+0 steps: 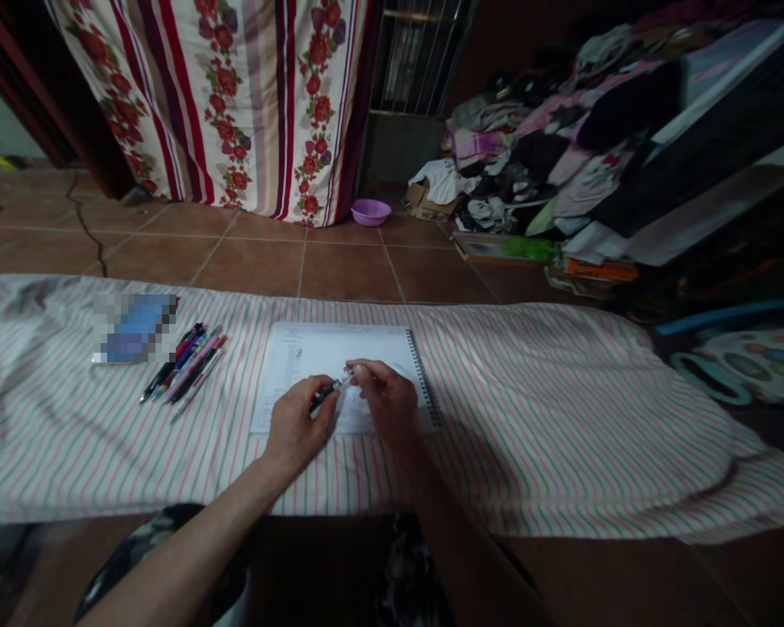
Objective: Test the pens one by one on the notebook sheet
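A spiral-bound notebook [327, 353] lies open on a striped cloth [562, 409]. Over its lower half, my left hand [297, 427] and my right hand [385, 396] both pinch one pen [332, 388]. The left fingers grip its dark barrel; the right fingertips hold its pale tip end. Several more pens [186, 361] lie in a row to the left of the notebook.
A blurred blue flat object [134, 329] lies beside the pens. Brown floor tiles stretch beyond the cloth to a flowered curtain [235, 96]. A purple bowl [370, 212] sits on the floor. Clothes are piled [562, 148] at the right.
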`<state>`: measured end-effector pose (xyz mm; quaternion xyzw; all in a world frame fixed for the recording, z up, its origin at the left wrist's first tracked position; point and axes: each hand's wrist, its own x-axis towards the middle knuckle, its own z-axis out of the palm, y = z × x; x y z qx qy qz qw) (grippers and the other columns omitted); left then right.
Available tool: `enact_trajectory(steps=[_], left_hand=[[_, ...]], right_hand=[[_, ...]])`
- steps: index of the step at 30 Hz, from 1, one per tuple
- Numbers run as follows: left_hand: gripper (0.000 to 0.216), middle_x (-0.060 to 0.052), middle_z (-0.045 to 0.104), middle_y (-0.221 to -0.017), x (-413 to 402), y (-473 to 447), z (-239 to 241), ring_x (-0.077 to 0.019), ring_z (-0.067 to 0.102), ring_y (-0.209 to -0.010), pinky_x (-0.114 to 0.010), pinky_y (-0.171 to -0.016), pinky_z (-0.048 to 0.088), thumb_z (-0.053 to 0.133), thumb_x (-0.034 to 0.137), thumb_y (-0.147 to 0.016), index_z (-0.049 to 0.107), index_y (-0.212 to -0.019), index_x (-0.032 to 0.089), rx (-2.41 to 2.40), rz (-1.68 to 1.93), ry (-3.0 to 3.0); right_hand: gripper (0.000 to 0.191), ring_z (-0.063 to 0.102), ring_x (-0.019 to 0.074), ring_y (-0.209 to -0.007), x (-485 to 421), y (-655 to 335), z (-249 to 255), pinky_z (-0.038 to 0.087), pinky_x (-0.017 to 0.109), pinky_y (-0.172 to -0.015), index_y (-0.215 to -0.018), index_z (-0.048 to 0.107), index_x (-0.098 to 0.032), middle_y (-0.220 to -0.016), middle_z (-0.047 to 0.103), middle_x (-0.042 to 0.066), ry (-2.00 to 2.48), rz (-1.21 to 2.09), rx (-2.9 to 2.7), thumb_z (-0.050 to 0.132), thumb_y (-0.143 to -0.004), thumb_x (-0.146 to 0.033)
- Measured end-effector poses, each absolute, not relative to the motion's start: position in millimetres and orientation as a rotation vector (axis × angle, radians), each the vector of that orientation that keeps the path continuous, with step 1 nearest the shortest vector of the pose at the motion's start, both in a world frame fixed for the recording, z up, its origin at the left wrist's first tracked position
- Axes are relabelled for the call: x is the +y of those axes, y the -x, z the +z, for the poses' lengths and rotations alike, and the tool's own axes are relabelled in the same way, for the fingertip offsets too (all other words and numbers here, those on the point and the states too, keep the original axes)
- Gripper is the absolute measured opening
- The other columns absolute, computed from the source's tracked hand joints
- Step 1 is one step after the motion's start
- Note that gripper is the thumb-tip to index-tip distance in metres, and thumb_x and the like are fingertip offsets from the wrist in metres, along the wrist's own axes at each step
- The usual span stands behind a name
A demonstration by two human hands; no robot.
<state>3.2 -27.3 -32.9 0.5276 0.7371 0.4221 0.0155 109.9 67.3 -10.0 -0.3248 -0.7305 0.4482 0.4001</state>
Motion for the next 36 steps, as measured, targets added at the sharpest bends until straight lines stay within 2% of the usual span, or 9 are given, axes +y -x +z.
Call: enact_trajectory(steps=[4, 9, 14, 20, 25, 29, 36], left_hand=[[0.011, -0.001, 0.064, -0.076, -29.2, -2.3, -32.8, -0.0144, 0.06, -0.068, -0.026, -0.065, 0.046, 0.049, 0.026, -0.084, 0.056, -0.089, 0.019, 2.298, 1.304, -1.641], [0.012, -0.002, 0.065, -0.078, -32.6, 2.2, -32.4, -0.0141, 0.06, -0.07, -0.026, -0.067, 0.046, 0.05, 0.027, -0.083, 0.057, -0.089, 0.019, 2.286, 1.341, -1.579], [0.014, 0.001, 0.065, -0.075, -39.0, 10.4, -30.2, -0.0129, 0.06, -0.067, -0.025, -0.066, 0.046, 0.053, 0.03, -0.081, 0.059, -0.088, 0.021, 2.331, 1.399, -1.373], [0.019, -0.001, 0.066, -0.078, -49.8, 24.0, -23.9, -0.0141, 0.061, -0.07, -0.026, -0.068, 0.048, 0.055, 0.035, -0.078, 0.06, -0.09, 0.02, 2.351, 1.476, -1.175], [0.018, 0.0, 0.066, -0.076, -60.4, 32.4, -23.3, -0.0137, 0.061, -0.067, -0.025, -0.066, 0.048, 0.056, 0.035, -0.077, 0.06, -0.087, 0.02, 2.377, 1.502, -1.137], [0.017, 0.0, 0.066, -0.076, -67.6, 38.0, -23.9, -0.0136, 0.061, -0.067, -0.024, -0.065, 0.047, 0.056, 0.034, -0.078, 0.06, -0.087, 0.02, 2.385, 1.503, -1.144], [0.015, 0.0, 0.065, -0.075, -77.4, 47.9, -21.4, -0.0133, 0.06, -0.066, -0.024, -0.065, 0.047, 0.055, 0.032, -0.079, 0.059, -0.087, 0.02, 2.403, 1.515, -1.178]], right_hand=[[0.026, 0.063, 0.0122, -0.062, 65.4, -108.6, -9.5, 0.049, 0.022, -0.056, -0.087, 0.069, -0.02, -0.078, 0.071, 0.003, 0.819, 1.142, -1.857, 0.05, -0.083, -0.038], [0.033, 0.065, 0.0141, -0.071, 65.4, -103.1, -10.4, 0.05, 0.022, -0.054, -0.102, 0.064, -0.018, -0.089, 0.071, 0.007, 0.79, 1.278, -1.779, 0.046, -0.086, -0.039], [0.032, 0.064, 0.0144, -0.067, 74.4, -91.2, -21.3, 0.049, 0.022, -0.052, -0.097, 0.065, -0.017, -0.083, 0.071, 0.006, 0.921, 1.271, -1.76, 0.046, -0.084, -0.038], [0.024, 0.062, 0.016, -0.084, 79.8, -66.7, -40.2, 0.05, 0.027, -0.073, -0.096, 0.067, -0.02, -0.095, 0.068, 0.006, 0.816, 0.927, -1.972, 0.047, -0.084, -0.025], [0.03, 0.051, 0.0217, -0.103, 71.1, -44.1, -53.6, 0.04, 0.037, -0.093, -0.11, 0.064, -0.018, -0.109, 0.063, 0.009, 0.71, 0.544, -2.251, 0.044, -0.087, -0.02], [0.032, 0.042, 0.0244, -0.109, 58.9, -31.7, -57.2, 0.036, 0.04, -0.094, -0.115, 0.062, -0.022, -0.117, 0.057, 0.009, 0.757, 0.381, -2.376, 0.044, -0.088, -0.021], [0.031, 0.037, 0.027, -0.111, 49.8, -21.7, -58.9, 0.035, 0.041, -0.091, -0.112, 0.063, -0.025, -0.119, 0.054, 0.009, 0.886, 0.326, -2.484, 0.05, -0.084, -0.02]])
